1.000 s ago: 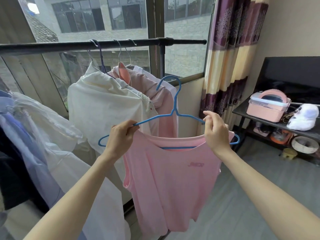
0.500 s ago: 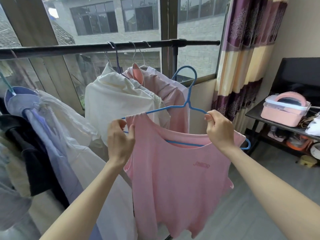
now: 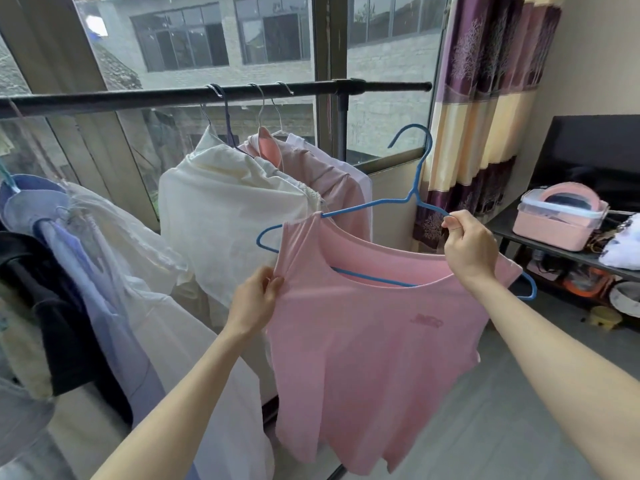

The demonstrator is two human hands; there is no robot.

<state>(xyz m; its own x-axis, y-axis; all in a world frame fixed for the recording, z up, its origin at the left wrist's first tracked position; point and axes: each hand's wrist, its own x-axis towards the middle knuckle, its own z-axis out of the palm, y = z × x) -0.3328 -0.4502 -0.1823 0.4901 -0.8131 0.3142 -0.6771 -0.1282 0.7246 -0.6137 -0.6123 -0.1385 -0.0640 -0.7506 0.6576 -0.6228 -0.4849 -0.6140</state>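
Note:
A pink sleeveless top (image 3: 367, 344) hangs on a blue wire hanger (image 3: 367, 204), held in the air below the black clothes rail (image 3: 173, 98). My right hand (image 3: 469, 247) pinches the hanger's right arm near the neck. My left hand (image 3: 254, 296) pinches the top's left shoulder edge, just below the hanger's left arm. The left strap lies over the hanger's left arm; the hanger's left tip sticks out bare. The hook points up, clear of the rail.
White, cream and pink garments (image 3: 235, 216) hang on the rail in front of the window; dark and lilac clothes (image 3: 62, 271) hang at left. A striped curtain (image 3: 485, 109) stands at right. A pink box (image 3: 557, 223) sits on a dark shelf (image 3: 540, 249).
The left strap has been pulled up over the hanger's left arm. My left hand slid down from the hanger to the top's shoulder edge. The hanger tilted and rose slightly.

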